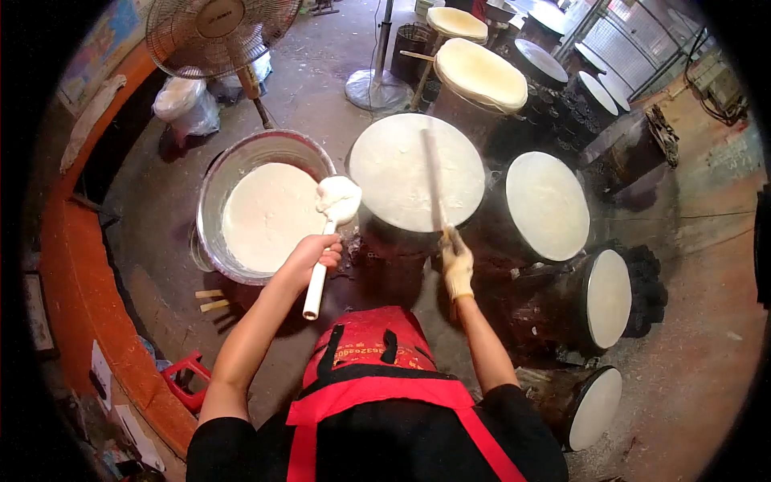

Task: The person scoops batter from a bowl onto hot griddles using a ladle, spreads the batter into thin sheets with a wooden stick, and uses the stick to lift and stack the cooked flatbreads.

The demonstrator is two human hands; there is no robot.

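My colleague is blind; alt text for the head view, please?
A left hand holds a batter-coated ladle beside a pot of pale batter; a gloved right hand holds a long tool over a round, pale surface.

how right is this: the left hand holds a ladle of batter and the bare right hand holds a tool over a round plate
The right hand is gloved, not bare, as the head view shows; the rest, ladle and tool included, stands.

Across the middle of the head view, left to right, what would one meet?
Orange ledge → batter pot → ladle → large round griddle → tilted-looking white-topped drum → smaller white-topped drum.
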